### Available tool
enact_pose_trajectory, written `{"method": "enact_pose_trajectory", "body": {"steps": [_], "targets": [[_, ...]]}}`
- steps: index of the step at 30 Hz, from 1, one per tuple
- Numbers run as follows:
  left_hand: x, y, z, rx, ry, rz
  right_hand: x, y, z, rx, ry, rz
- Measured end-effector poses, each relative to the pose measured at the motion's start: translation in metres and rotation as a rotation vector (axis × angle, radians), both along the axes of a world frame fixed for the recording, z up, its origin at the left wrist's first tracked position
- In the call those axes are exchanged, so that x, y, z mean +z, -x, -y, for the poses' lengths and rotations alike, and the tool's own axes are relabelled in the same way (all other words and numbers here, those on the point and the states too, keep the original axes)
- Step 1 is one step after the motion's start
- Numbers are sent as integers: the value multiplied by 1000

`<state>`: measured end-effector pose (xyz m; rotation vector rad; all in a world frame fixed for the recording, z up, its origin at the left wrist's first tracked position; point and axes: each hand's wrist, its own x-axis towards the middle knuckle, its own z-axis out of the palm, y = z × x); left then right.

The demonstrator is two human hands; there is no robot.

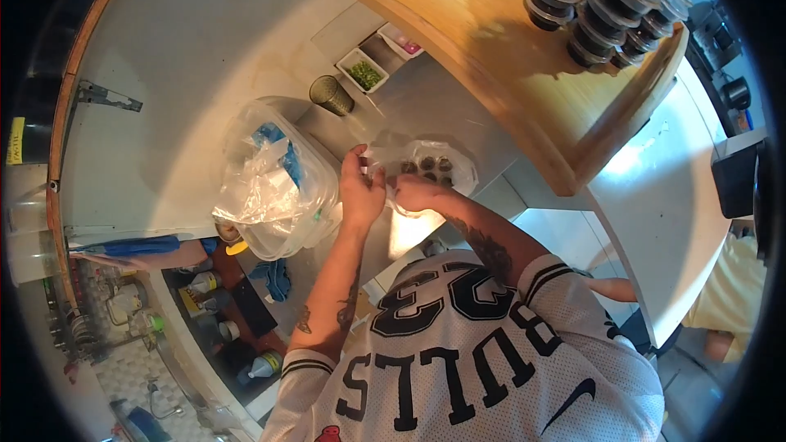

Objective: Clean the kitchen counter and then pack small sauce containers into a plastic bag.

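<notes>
My left hand (362, 193) is at the near left side of a clear plastic bag (463, 166), its fingers bent and at the bag's gathered edge. Close beside it, my right hand (414, 192) has its fingers curled at the same edge, partly covering the bag. Inside the bag are several small dark round items (428, 163); what they are cannot be told. The bag lies on a metal counter (424, 98). Left of my left hand stands a large clear plastic tub (319, 196) with crumpled clear plastic bags (264, 178) on it.
A wooden shelf (491, 49) overhangs on the right, with stacked lidded plastic cups (589, 24) of dark contents. Behind the bag are a drinking glass (331, 96), a white tray (363, 70) of chopped greens and a blue cloth (273, 279) nearer left. Another person (724, 288) is at far right.
</notes>
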<state>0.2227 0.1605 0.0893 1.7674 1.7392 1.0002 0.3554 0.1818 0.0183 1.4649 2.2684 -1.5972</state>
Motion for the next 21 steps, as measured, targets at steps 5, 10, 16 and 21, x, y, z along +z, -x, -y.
{"method": "enact_pose_trajectory", "body": {"steps": [5,10,16,21], "targets": [[12,-2,1,-66,-127,-80,-64,-11,3,46,-88,-156],[26,11,14,-108,-17,-100,44,-84,50,-366,-601,-479],[79,-7,19,-207,-174,-356,9,-115,84,-888,-546,-196],[27,-57,0,-564,79,-377,-61,-114,88,-595,-149,-566]]}}
